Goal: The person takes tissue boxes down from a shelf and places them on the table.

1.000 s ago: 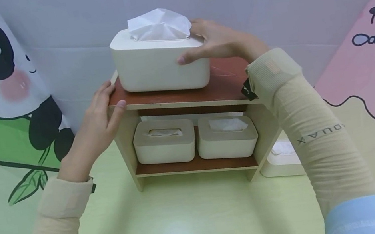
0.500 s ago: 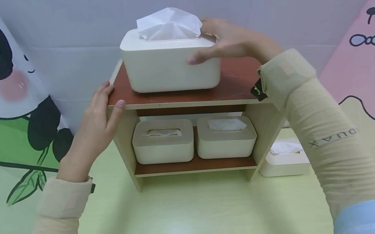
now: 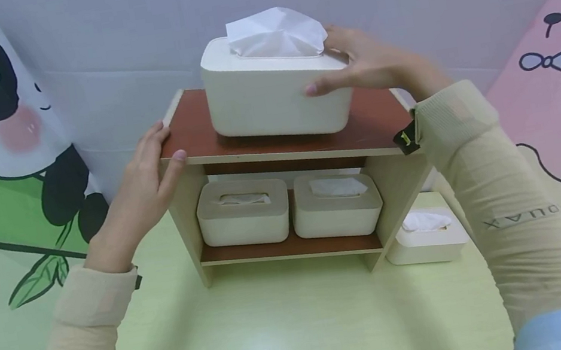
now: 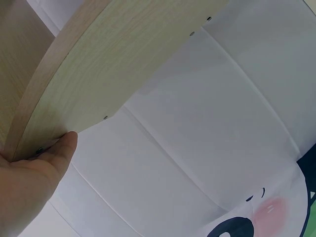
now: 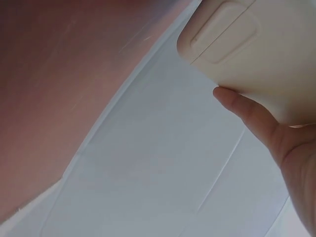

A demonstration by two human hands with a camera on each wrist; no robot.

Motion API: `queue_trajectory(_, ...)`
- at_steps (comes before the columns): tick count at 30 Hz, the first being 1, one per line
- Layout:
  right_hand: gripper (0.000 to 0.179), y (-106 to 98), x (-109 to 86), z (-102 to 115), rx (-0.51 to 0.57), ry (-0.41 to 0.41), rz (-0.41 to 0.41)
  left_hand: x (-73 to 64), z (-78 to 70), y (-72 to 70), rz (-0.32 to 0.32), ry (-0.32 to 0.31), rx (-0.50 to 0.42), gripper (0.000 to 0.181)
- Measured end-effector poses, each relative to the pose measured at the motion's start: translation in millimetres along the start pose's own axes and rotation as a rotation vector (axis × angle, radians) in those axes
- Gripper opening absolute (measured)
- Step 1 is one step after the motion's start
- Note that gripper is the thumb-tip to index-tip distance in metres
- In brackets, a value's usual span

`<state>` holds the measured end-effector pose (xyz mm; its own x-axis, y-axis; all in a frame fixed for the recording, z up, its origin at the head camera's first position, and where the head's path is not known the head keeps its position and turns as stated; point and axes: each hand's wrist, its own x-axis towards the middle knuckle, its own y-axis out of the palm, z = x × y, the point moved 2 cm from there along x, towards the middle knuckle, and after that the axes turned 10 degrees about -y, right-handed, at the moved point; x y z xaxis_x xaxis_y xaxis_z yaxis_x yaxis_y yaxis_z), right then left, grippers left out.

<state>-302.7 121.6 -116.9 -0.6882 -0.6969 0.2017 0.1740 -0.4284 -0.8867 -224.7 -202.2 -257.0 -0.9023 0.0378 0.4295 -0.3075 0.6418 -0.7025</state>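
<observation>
The right hand (image 3: pixel 373 64) grips the short end of a cream tissue box (image 3: pixel 277 100), thumb pressed on its long front face and fingers curving round behind that end. A folded white tissue (image 3: pixel 278 33) stands up from the slot, its near corner just beside those fingers. The box is below and to the left of the right knuckles, over the reddish-brown top of a small wooden shelf (image 3: pixel 375 118); whether its base touches that top I cannot tell. The left hand (image 3: pixel 138 190) holds the shelf's front corner between thumb and fingers, the thumb at the front edge and the fingers along the outer side; the left wrist view shows a fingertip against the pale side panel. From the left fingertips, the held box stands to the right, apart from them. Below and right of the left thumb, inside the shelf, sit a left-hand tissue box (image 3: pixel 244 223) and a right-hand tissue box (image 3: pixel 338 215), side by side. Well below the right fingers, a fourth tissue box (image 3: pixel 427 245) rests beside the shelf on a pale green surface (image 3: pixel 294 336).
</observation>
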Motion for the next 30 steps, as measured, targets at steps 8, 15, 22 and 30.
queue_trajectory(8, 0.070, -9, -18.4, -8, -0.006, 0.034, -0.031, 1.3, -0.3, 0.8, 0.000, 0.003, -0.002, 0.062)
queue_trajectory(15, 0.066, -16, -37.4, -17, -0.009, 0.056, -0.058, 2.1, -0.5, 2.4, -0.005, 0.006, 0.001, 0.061)
queue_trajectory(22, 0.068, -21, -58.6, -24, 0.001, 0.064, -0.069, 0.8, -0.6, 3.4, 0.002, -0.003, -0.008, 0.062)
queue_trajectory(30, 0.071, -26, -82.5, -34, -0.003, 0.148, -0.085, 2.4, -2.2, 2.8, 0.004, -0.006, -0.007, 0.062)
